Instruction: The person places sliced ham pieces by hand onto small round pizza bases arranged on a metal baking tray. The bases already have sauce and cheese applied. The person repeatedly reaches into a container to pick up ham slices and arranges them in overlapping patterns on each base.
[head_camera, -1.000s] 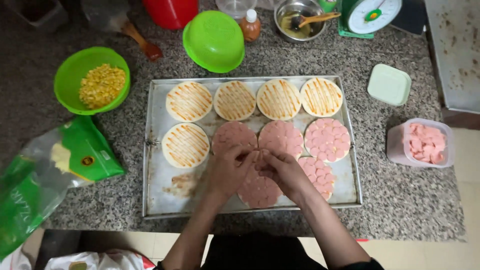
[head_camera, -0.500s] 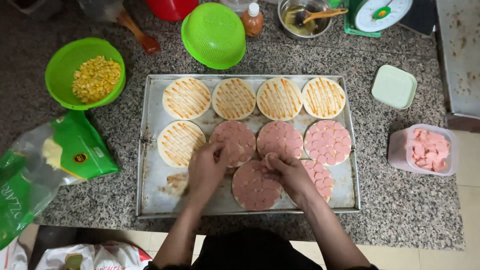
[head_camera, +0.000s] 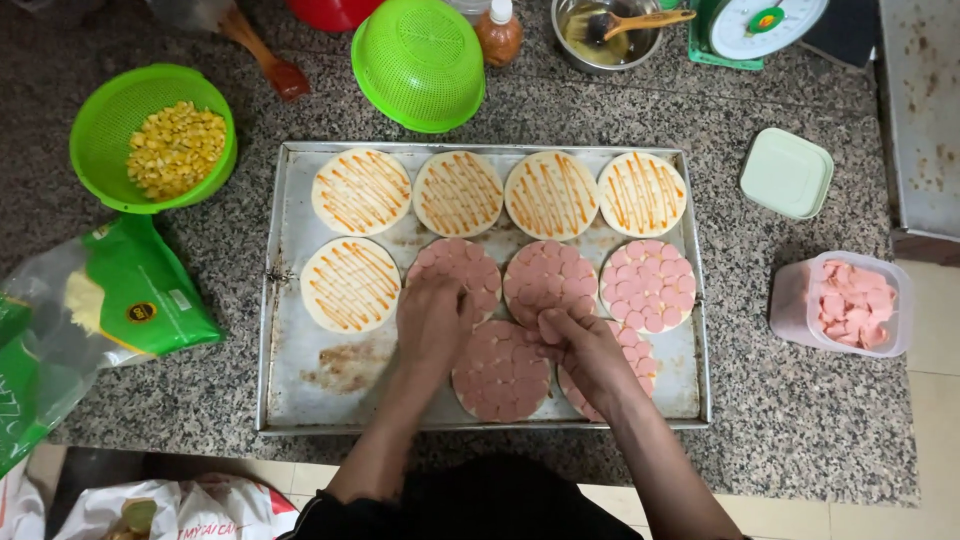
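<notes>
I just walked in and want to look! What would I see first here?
A big metal tray in the middle, filled with round dough bases: five striped with orange sauce, others covered in pink sausage slices. Both hands, left hand and right hand, rest on the front pink one.

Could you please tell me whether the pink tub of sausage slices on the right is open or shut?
Open: the pink tub shows bare slices, and a pale green lid lies apart.
</notes>
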